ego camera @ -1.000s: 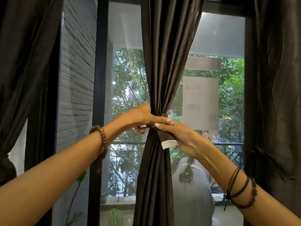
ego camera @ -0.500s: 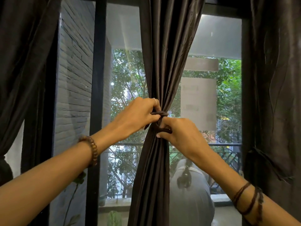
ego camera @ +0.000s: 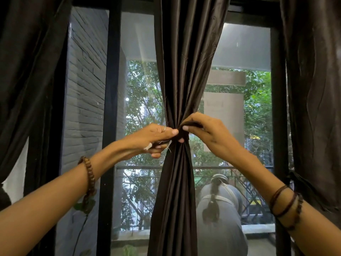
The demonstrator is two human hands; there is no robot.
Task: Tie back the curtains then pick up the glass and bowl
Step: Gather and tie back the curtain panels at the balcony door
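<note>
A dark brown curtain (ego camera: 184, 61) hangs in the middle of the window, gathered to a narrow waist at mid height by a dark tie-back band (ego camera: 181, 134). My left hand (ego camera: 153, 138) pinches one end of the band, with a small white tag showing under the fingers. My right hand (ego camera: 204, 130) grips the other end on the right of the waist, fingers curled over it. The two hands are nearly touching at the knot. No glass or bowl is in view.
More dark curtain hangs at the far left (ego camera: 27, 71) and far right (ego camera: 313, 89). Black window frame bars (ego camera: 110, 108) stand behind. Outside are a grey brick wall (ego camera: 84, 89), trees, a railing and a person in grey (ego camera: 219, 209).
Both hands have shifted on the band: the left dropped a little and now holds the end with the white tag, while the right has moved up and over the knot.
</note>
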